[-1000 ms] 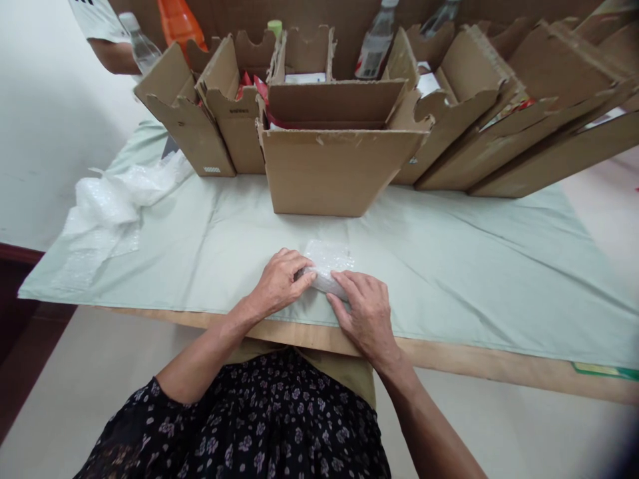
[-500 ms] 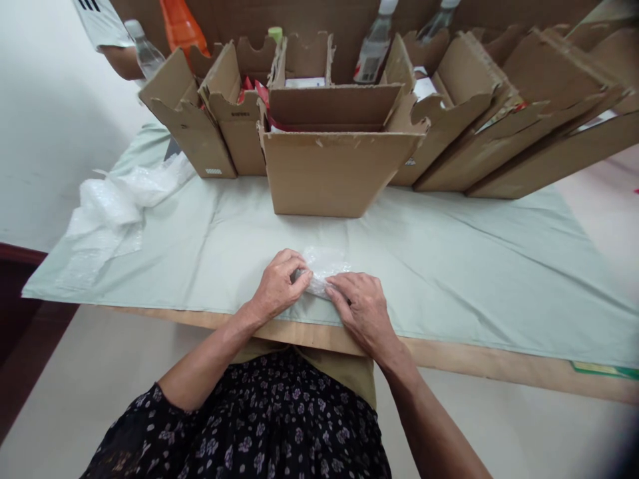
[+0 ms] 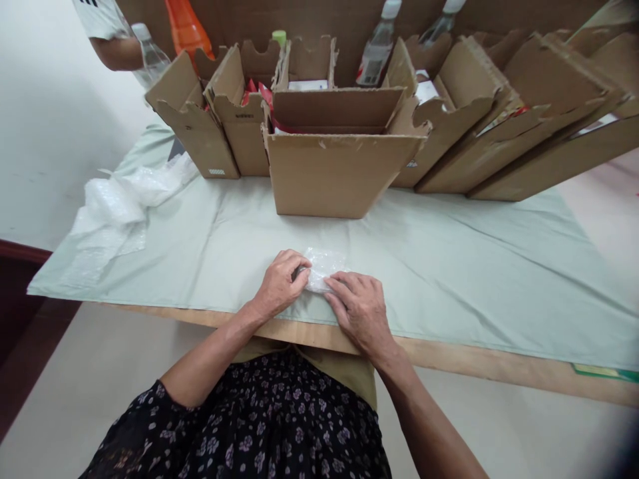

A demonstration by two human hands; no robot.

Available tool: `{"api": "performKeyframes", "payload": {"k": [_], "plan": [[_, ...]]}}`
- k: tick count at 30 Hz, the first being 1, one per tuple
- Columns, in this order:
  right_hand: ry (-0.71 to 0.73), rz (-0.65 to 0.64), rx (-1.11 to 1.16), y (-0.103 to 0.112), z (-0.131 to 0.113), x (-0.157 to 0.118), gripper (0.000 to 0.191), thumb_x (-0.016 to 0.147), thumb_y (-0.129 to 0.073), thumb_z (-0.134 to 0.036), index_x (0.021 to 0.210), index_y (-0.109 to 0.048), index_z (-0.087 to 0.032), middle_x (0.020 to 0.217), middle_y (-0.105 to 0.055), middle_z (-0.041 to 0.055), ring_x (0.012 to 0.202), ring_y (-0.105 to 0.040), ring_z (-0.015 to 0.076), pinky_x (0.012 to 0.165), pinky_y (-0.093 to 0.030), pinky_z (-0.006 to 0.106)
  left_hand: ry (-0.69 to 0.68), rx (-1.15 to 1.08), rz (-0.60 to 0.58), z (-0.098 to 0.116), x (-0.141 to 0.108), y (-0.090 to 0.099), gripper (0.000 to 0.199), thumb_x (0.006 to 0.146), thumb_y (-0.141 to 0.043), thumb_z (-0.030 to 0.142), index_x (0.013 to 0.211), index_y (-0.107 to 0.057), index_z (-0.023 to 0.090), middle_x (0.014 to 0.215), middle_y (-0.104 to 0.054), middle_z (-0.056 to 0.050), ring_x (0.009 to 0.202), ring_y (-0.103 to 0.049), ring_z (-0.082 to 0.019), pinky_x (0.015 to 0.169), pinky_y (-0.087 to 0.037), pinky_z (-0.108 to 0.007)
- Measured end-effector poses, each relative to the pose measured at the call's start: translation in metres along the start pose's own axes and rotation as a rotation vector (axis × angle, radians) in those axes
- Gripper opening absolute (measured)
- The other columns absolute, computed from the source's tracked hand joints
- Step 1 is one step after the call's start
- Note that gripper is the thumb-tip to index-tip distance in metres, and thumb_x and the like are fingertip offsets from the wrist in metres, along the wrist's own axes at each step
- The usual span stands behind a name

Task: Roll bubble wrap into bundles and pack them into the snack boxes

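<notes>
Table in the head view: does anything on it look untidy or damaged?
Mildly: the loose bubble wrap at the left lies crumpled, and the front cardboard box has a rough, scuffed top edge. Nothing looks spilled.

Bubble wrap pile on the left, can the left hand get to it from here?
Probably yes: cloth lies between the left hand and the pile, and the boxes stand farther back, though that hand is holding the smaller wrap.
</notes>
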State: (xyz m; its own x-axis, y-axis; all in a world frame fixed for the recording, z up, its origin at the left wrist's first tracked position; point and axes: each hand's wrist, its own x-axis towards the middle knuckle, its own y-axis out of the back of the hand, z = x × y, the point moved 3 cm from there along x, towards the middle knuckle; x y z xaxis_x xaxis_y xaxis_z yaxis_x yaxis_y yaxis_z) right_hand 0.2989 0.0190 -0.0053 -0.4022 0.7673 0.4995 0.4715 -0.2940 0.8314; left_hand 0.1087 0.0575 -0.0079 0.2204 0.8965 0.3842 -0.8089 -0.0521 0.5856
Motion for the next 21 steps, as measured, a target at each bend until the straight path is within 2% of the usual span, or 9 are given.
{"api": "performKeyframes", "payload": {"k": [3, 10, 21], "plan": [[-0.026, 0.013, 0.065, -0.002, 0.003, 0.0, 0.02, 0.106, -0.054, -0.026, 0.112, -0.073, -0.022, 0.108, -0.076, 0.0061, 0.1, -0.064, 0.023, 0.09, -0.042, 0.039, -0.03, -0.011, -0.019, 0.001, -0.002, 0.002, 0.011, 0.092, -0.065, 0.02, 0.102, -0.071, 0.019, 0.099, -0.074, -0.008, 0.098, -0.068, -0.023, 0.09, -0.057, -0.039], [-0.088, 0.006, 0.169, -0.001, 0.01, -0.001, 0.024, 0.108, -0.052, -0.033, 0.109, -0.074, -0.021, 0.106, -0.078, 0.0062, 0.102, -0.067, 0.0233, 0.09, -0.044, 0.039, -0.091, -0.04, -0.079, 0.002, -0.007, 0.007, 0.024, 0.093, -0.07, 0.026, 0.115, -0.072, 0.018, 0.112, -0.074, -0.011, 0.109, -0.068, -0.025, 0.096, -0.058, -0.044], [-0.111, -0.004, 0.208, -0.002, 0.014, 0.0, 0.026, 0.108, -0.052, -0.036, 0.11, -0.073, -0.021, 0.105, -0.08, 0.0059, 0.102, -0.069, 0.0239, 0.091, -0.045, 0.04, -0.124, -0.032, -0.104, 0.002, -0.008, 0.006, 0.025, 0.092, -0.071, 0.026, 0.116, -0.071, 0.018, 0.115, -0.074, -0.012, 0.111, -0.068, -0.027, 0.097, -0.057, -0.047]]}}
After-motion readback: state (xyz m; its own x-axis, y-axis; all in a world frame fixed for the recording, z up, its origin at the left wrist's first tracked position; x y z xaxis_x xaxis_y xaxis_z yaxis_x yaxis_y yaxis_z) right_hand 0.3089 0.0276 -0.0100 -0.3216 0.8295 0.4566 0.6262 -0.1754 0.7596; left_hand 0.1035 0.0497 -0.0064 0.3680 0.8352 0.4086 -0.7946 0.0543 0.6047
